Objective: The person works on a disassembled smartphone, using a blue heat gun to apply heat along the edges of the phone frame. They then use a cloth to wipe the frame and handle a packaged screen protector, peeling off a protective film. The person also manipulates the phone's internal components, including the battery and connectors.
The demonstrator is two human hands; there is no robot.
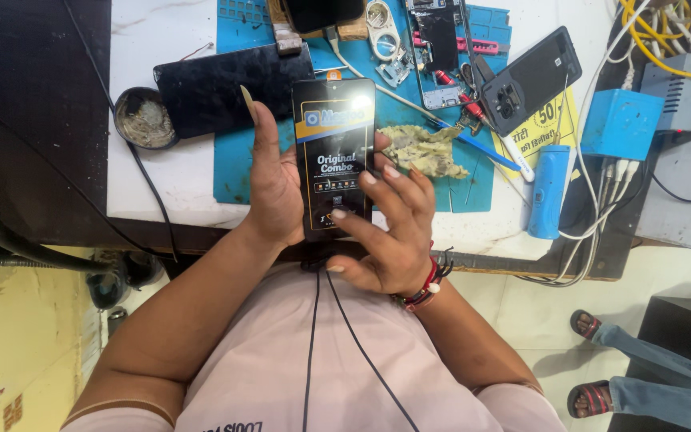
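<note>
My left hand (275, 180) holds a flat black phone display panel (333, 152) with a printed protective film, gripping it from the left and behind. My right hand (389, 228) rests its fingertips on the panel's lower front and right edge. The panel is upright over the blue work mat (237, 172), close to my chest.
On the white bench lie a black screen panel (217, 88), a round tin (144, 118), a crumpled cloth (421, 150), an opened phone (437, 52), a black back cover (531, 80), a blue cylinder (549, 192), a blue box (621, 124) and cables. Another person's sandalled feet (589, 360) stand at the right.
</note>
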